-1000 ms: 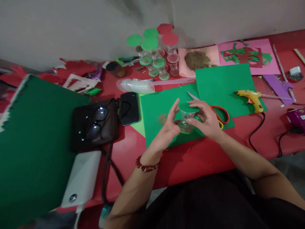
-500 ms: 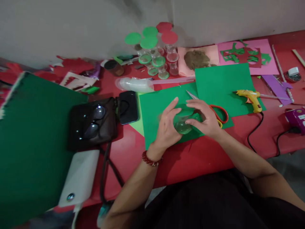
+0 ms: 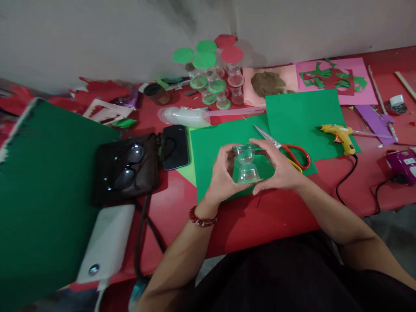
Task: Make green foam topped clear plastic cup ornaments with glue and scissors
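Note:
Two clear plastic cups joined end to end in an hourglass shape (image 3: 247, 167) are held between my hands over the green paper (image 3: 208, 147). My left hand (image 3: 222, 175) curls round their left side, with fingers at the upper rim and thumb under the lower rim. On the other side, my right hand (image 3: 281, 169) has its fingertips at the upper rim and its thumb near the lower rim. Just beyond my right hand lie scissors (image 3: 276, 143) with red and yellow handles.
Behind stand several similar cup pairs, some topped with green discs (image 3: 204, 60) or red discs (image 3: 232, 55). Nested clear cups (image 3: 185, 116) lie nearby. A yellow glue gun (image 3: 341, 134) rests right; a phone (image 3: 175, 147), sunglasses (image 3: 130, 164) and white power bank (image 3: 107, 242) lie left.
The joined cups have turned from a tilted pose, mostly hidden by my hands, to a side-on upright view. My right hand has shifted slightly, uncovering more of the scissors.

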Tool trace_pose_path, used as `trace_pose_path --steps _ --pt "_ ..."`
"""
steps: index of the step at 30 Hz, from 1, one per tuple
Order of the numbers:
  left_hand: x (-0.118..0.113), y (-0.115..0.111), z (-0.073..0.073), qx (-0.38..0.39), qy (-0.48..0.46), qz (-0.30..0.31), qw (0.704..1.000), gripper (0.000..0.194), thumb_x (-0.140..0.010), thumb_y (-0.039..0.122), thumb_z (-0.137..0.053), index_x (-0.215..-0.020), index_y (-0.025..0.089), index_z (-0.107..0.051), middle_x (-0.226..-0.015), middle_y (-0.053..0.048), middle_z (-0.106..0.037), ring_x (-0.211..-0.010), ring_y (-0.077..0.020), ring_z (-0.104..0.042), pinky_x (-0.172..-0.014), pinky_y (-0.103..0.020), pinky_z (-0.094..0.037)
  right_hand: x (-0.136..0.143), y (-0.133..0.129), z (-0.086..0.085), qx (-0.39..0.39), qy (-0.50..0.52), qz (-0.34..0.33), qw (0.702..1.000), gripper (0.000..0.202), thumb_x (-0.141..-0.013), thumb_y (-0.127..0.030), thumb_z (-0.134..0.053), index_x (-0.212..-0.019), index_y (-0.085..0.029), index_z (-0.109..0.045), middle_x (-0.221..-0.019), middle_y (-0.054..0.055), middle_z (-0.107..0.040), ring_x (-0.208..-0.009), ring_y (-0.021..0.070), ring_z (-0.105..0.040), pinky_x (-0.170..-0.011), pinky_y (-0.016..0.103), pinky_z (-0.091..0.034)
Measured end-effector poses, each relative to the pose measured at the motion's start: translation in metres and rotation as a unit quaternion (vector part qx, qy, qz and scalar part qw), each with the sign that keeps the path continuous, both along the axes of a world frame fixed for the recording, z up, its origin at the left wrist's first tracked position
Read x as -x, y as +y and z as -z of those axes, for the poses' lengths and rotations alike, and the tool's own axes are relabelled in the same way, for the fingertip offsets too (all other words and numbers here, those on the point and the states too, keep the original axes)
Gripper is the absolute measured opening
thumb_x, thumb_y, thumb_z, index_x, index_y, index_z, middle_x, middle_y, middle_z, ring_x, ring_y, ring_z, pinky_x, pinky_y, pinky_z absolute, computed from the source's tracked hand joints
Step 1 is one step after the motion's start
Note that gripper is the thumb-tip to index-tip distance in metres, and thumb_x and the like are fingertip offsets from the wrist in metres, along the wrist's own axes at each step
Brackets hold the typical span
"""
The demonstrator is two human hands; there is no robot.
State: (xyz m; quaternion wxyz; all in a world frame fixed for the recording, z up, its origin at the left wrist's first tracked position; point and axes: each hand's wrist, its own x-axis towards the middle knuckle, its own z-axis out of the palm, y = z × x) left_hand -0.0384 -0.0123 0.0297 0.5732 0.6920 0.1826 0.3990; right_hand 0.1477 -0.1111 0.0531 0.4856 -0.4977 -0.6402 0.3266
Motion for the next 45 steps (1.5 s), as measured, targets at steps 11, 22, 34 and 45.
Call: trace_pose_path --steps 11,22,34,45 --pt "0.0 0.0 -0.012 0.179 -0.007 -0.029 0.983 0.084 -0.048 0.044 -0.103 -0.12 0.028 -0.064 -0.118 -0.005 -0.068 -0.108 -0.0243 -0.068 -0.088 -0.034 -0.057 -0.014 0.001 0.001 -0.012 0.015 0.071 0.997 0.081 -0.086 -0.073 -0.072 -0.152 -0.031 -0.052 -0.15 0.013 -0.056 -0.133 0.0305 -0.061 -0.111 0.049 -0.054" --pt "-0.003 0.003 -0.025 0.425 -0.094 -0.047 0.899 0.023 -0.072 0.039 -0.08 -0.082 0.025 -0.065 -0.106 -0.005 -0.078 -0.124 -0.0325 -0.069 -0.108 -0.056 -0.057 -0.064 -0.02 -0.003 0.27 -0.405 0.207 0.849 0.036 -0.083 -0.031 -0.082 -0.115 -0.023 -0.068 -0.11 0.01 -0.068 -0.098 0.0299 -0.069 -0.077 0.038 -0.052" --pt "-0.004 0.012 -0.028 0.489 -0.076 -0.072 0.866 0.039 -0.072 0.047 -0.083 -0.096 0.022 -0.066 -0.102 -0.008 -0.081 -0.106 -0.0286 -0.078 -0.105 -0.05 -0.06 -0.056 -0.015 -0.013 0.283 -0.427 0.227 0.829 0.026 -0.089 -0.035 -0.078 -0.11 -0.023 -0.067 -0.109 0.01 -0.07 -0.095 0.0302 -0.069 -0.07 0.036 -0.047" --pt "-0.003 0.014 -0.029 0.53 -0.053 -0.068 0.844 0.038 -0.077 0.055 -0.077 -0.09 0.02 -0.066 -0.096 -0.011 -0.08 -0.099 -0.0307 -0.08 -0.096 -0.049 -0.064 -0.054 -0.007 0.005 0.134 -0.368 0.26 0.883 0.023 -0.099 -0.044 -0.064 -0.097 -0.022 -0.071 -0.093 0.011 -0.074 -0.097 0.0313 -0.07 -0.088 0.046 -0.052"
